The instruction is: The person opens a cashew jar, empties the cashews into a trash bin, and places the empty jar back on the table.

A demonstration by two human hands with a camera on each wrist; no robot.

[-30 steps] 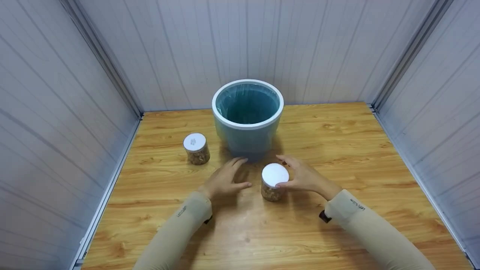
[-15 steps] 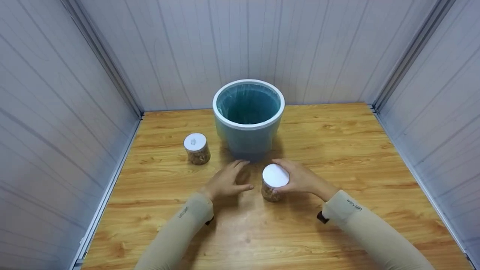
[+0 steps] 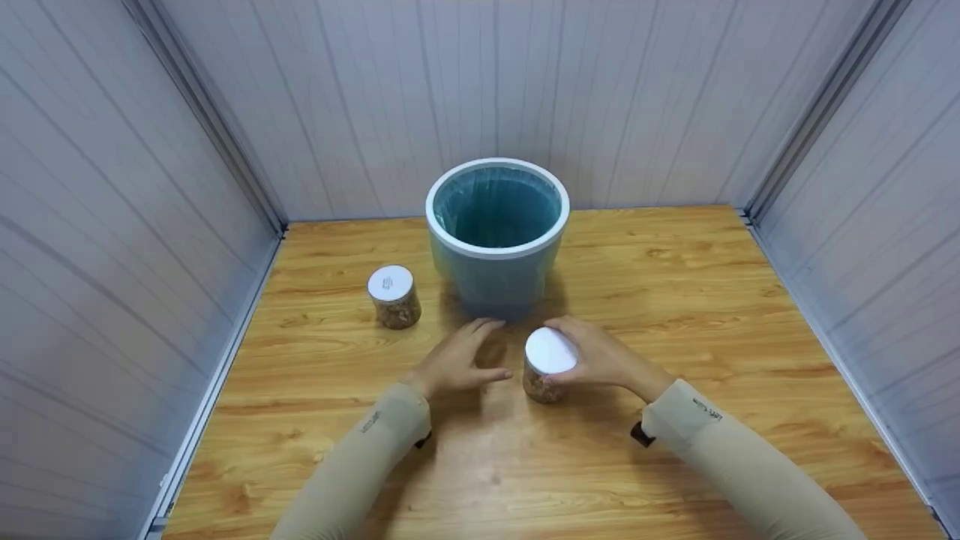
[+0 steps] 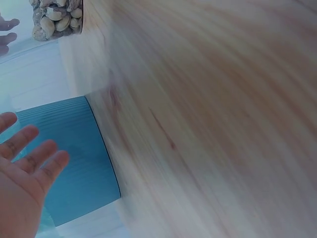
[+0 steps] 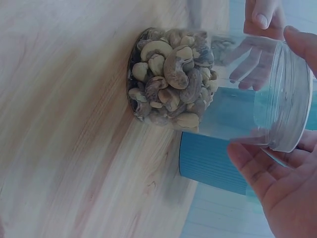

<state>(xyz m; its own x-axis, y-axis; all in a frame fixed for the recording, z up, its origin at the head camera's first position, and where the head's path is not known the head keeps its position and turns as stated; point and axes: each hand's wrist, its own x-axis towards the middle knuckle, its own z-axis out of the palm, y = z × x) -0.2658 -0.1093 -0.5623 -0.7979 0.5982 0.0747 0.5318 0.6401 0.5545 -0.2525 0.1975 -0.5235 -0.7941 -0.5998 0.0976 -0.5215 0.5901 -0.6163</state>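
Clock from the cashew jar: R hand round its lid blocks 3 o'clock. Slim gap at 9, then L hand. Lined waste bin bars 11, mouth open from above. Second white-lidded jar at 10, passable gap btwn it & bin. Free tabletop at 1 & 6.

- blue-green, white-rimmed bin, upright in front of the back wall
- white-lidded jar, upright, left of the bin and apart from it
- wood-grain desk
- pale side walls
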